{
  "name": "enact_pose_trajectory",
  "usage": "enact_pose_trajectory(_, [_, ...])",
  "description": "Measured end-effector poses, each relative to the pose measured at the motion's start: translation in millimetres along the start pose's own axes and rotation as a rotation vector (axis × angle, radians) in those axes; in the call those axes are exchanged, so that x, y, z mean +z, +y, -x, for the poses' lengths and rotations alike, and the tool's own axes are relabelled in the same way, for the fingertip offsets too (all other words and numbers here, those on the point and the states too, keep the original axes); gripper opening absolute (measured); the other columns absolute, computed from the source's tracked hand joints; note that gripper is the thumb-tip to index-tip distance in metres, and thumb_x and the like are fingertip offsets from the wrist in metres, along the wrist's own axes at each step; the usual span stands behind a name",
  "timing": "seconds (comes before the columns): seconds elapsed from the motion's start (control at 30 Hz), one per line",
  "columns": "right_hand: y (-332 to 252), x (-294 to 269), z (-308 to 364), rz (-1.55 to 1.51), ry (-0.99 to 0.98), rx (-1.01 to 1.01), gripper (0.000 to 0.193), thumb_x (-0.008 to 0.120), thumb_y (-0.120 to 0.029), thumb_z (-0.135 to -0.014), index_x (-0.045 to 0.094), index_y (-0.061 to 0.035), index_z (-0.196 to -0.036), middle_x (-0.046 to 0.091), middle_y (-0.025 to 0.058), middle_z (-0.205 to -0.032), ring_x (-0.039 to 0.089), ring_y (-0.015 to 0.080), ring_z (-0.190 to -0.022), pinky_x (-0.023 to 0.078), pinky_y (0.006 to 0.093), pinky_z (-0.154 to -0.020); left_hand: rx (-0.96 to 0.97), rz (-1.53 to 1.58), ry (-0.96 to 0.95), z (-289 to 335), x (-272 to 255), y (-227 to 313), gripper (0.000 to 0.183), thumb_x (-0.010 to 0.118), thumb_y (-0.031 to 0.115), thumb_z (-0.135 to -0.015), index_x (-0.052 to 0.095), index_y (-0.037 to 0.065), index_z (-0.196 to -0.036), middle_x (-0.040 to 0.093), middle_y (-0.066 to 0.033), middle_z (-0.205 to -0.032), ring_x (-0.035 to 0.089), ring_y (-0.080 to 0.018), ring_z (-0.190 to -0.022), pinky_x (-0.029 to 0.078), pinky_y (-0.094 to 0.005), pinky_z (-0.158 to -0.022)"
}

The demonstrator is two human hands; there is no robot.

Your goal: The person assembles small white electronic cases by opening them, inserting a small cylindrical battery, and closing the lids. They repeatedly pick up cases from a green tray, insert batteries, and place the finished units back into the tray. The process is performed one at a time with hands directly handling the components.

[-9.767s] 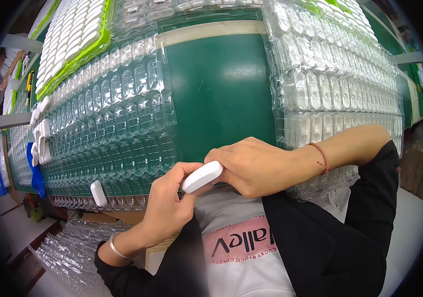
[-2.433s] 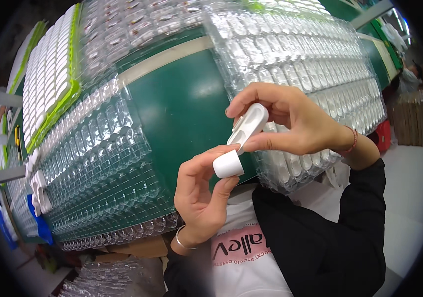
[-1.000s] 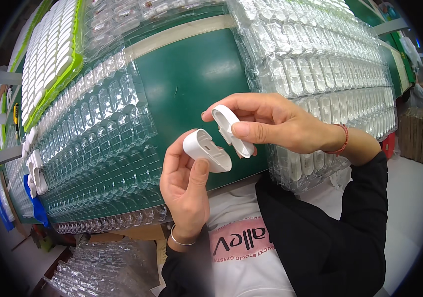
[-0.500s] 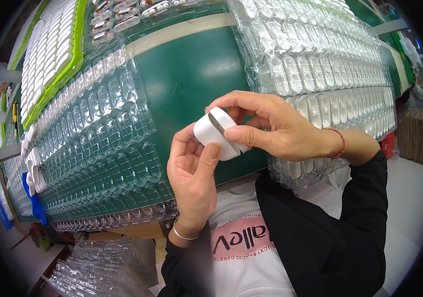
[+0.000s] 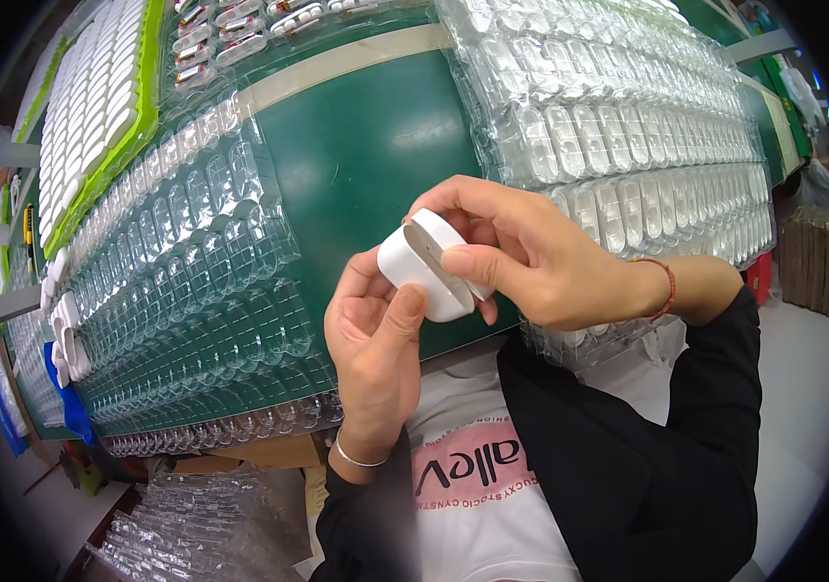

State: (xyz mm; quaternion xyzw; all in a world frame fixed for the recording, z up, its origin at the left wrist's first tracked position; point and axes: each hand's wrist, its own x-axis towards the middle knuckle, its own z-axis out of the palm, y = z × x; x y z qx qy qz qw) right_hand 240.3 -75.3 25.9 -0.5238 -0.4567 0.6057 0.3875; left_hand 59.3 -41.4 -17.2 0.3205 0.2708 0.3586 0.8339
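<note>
A white, rounded earbud charging case [image 5: 403, 267] is held above the green table in front of me. My left hand [image 5: 371, 339] grips its body, with the thumb on the near face and the fingers behind. My right hand [image 5: 545, 257] pinches the lid [image 5: 441, 231], with its thumb at the gap and its fingers round the far side. The lid stands tilted away from the body, and a greyish inner surface shows between them. My right fingers partly hide the lower end of the lid.
Clear blister trays [image 5: 191, 262] lie left of my hands; others with white pieces [image 5: 618, 136] are stacked right. A bright green tray [image 5: 133, 145] of white parts stands far left. Small parts fill trays [image 5: 230, 39] at the back. More clear trays [image 5: 201, 529] lie below the table [image 5: 376, 136].
The gap between lid and body has widened, and more of the inside shows. Both hands keep hold of the case, almost in the same place.
</note>
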Motion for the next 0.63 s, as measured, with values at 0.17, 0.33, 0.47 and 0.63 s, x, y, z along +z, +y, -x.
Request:
enact_pose_trajectory(0.17, [-4.1,-3.8,0.9,-0.201,-0.133,0.063,0.036,0.050,-0.016,-0.102,0.044,0.0027,-0.132,0.059,0.0105,-0.113,0.061,0.0104,-0.083,0.055,0.0232,-0.057,-0.084,0.076,-0.054,7.9,-3.6,2.7,0.054,0.070,0.025,-0.091,0.046,-0.008,-0.126,0.061,-0.0157,-0.116,0.065,-0.0264,-0.107,0.057,-0.0417,-0.086])
enact_pose_trajectory(0.33, [-16.0,-6.7,-0.3,-0.176,-0.128,0.127,0.037,0.051,-0.016,-0.102,0.045,0.0003,-0.134,0.058,0.0096,-0.110,0.063,0.0107,-0.079,0.056,0.0226,-0.058,0.011,0.036,-0.033,14.4,-11.4,-1.4,0.056,0.071,0.019,-0.090,0.041,-0.005,-0.131,0.059,-0.0140,-0.120,0.063,-0.0234,-0.110,0.055,-0.0384,-0.090])
enact_pose_trajectory(0.47, [-16.4,-3.7,1.0,-0.016,-0.097,0.034,0.033,0.052,-0.014,-0.100,0.049,-0.0039,-0.132,0.057,0.0074,-0.101,0.063,0.0108,-0.074,0.056,0.0234,-0.057,0.069,0.016,-0.024,19.5,-13.4,-0.7,0.057,0.070,0.013,-0.090,0.038,0.000,-0.135,0.057,-0.0115,-0.122,0.060,-0.0196,-0.114,0.053,-0.0348,-0.093])
enact_pose_trajectory(0.63, [-13.5,-4.4,-3.1,0.614,0.094,-0.426,0.035,0.053,-0.012,-0.100,0.050,-0.0066,-0.134,0.056,0.0081,-0.100,0.063,0.0135,-0.070,0.056,0.0245,-0.059,0.137,-0.094,0.033,23.4,-14.8,-1.1,0.058,0.069,0.013,-0.091,0.036,0.003,-0.137,0.056,-0.0089,-0.124,0.058,-0.0181,-0.116,0.050,-0.0288,-0.096])
